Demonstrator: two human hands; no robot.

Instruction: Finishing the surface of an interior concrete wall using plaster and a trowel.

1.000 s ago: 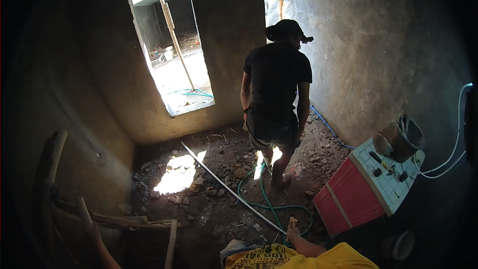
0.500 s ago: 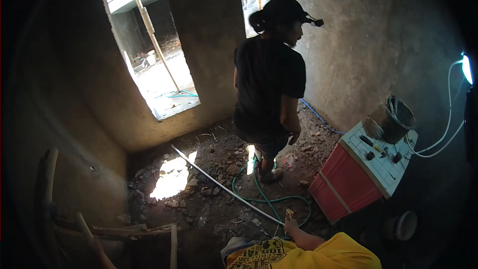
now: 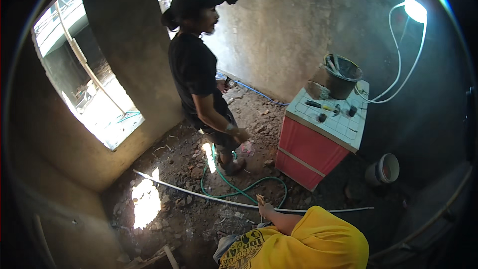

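My right hand (image 3: 262, 202) comes forward from a yellow sleeve (image 3: 313, 219) near the lower edge. It looks small; its fingers are drawn together, and what they hold, if anything, cannot be made out. Behind the wrist a long white pipe (image 3: 199, 193) crosses the rubble floor. Whether the hand touches it is unclear. A green hose (image 3: 244, 192) lies looped just past the hand. My left hand is out of the picture. Ahead, a person in black (image 3: 194, 67) with a cap stands facing right, one hand (image 3: 241, 135) low at the side.
A red-sided block (image 3: 304, 157) with a white tiled top stands right, bearing a dark bucket (image 3: 343, 77), a black-and-yellow tool (image 3: 320, 105) and small dark pieces. Beyond it hangs a lit lamp (image 3: 415, 10) with white cable. Another bucket (image 3: 383, 170) is on the floor. A window opening (image 3: 94, 84) is left.
The view has swung right, so the room shifts left and more of the pipe and lamp shows. The person in black has turned more to the right. My right hand keeps its shape.
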